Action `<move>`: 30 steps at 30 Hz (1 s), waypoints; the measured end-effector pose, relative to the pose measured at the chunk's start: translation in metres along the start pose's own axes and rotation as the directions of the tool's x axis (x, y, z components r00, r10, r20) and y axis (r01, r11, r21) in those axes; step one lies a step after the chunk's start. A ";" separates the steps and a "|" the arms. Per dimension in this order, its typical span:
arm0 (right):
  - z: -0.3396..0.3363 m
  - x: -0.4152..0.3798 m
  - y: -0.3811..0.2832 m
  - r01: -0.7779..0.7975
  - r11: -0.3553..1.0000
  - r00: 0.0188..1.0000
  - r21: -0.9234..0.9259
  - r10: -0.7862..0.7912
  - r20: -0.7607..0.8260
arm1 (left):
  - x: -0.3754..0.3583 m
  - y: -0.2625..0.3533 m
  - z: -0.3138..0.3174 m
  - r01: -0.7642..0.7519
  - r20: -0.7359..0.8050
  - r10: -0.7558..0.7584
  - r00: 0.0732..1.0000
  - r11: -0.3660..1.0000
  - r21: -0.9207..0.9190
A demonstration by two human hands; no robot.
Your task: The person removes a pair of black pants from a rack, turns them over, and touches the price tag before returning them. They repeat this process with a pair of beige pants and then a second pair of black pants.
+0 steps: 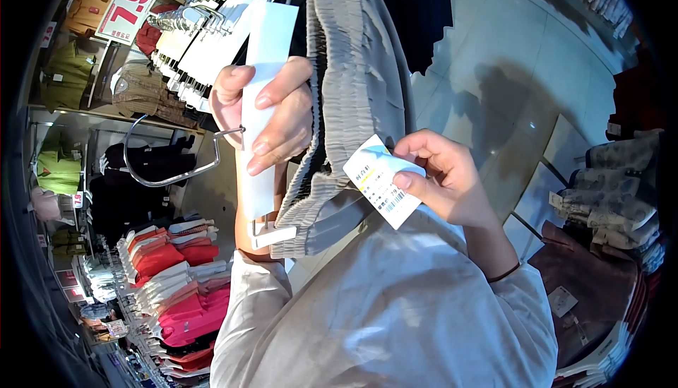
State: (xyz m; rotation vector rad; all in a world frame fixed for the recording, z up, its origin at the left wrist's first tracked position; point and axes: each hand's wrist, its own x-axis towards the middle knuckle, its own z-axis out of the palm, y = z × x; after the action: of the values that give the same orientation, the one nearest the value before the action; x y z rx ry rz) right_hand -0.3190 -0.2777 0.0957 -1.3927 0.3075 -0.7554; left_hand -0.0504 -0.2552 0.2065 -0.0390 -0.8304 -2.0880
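My left hand [279, 116] is closed round the white bar of a clip hanger [272, 35], whose metal hook [176, 178] points left. Grey trousers [342, 70] with a gathered elastic waistband hang from it, held by a white clip [272, 236] at the lower end and another clip near the top edge. Between thumb and fingers, my right hand [441, 176] pinches a white price tag [381, 183] with printed text and a barcode. That tag lies in front of the waistband, tilted.
At upper left a red and white price sign [132, 2] stands near a row of white hangers [205, 42]. Red and pink garments [191, 310] hang at lower left. Brown garments [586, 282] hang at right. Behind my right hand is a shiny tiled floor [494, 98].
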 end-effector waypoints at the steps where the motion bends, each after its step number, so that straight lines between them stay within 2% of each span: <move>1: 0.000 -0.001 -0.001 -0.004 1.000 1.000 0.001 0.004 0.004 | 0.001 0.000 0.000 0.023 0.005 -0.023 1.000 1.000 0.005; 9: 0.001 0.001 -0.028 -0.195 0.979 0.979 0.065 0.190 0.073 | 0.008 -0.003 0.004 0.120 0.011 -0.120 0.993 0.992 0.034; 16: -0.006 0.001 -0.022 -0.134 0.990 0.988 0.034 0.131 0.081 | 0.012 -0.008 0.008 0.107 -0.040 -0.107 0.993 0.994 0.010; 19: -0.006 0.003 -0.026 -0.155 0.986 0.982 0.054 0.148 0.114 | 0.012 -0.010 0.011 0.080 -0.077 -0.080 0.994 0.997 0.005; 21: -0.006 0.004 -0.028 -0.217 0.976 0.970 0.019 0.213 0.117 | 0.011 -0.014 0.015 0.050 -0.112 -0.051 0.992 0.999 -0.007; 23: -0.004 0.004 -0.023 -0.221 0.975 0.969 0.026 0.217 0.115 | 0.009 -0.017 0.017 0.005 -0.202 0.001 0.979 1.000 0.027; 30: 0.002 0.004 -0.021 -0.254 0.967 0.961 0.026 0.249 0.123 | 0.005 -0.019 0.008 0.046 -0.138 -0.050 0.989 0.999 -0.029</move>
State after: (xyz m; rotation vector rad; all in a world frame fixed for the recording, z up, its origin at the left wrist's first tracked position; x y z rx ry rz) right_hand -0.3217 -0.2785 0.1172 -1.3229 0.3657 -0.4646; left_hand -0.0696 -0.2464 0.2037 0.1125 -0.7270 -2.1202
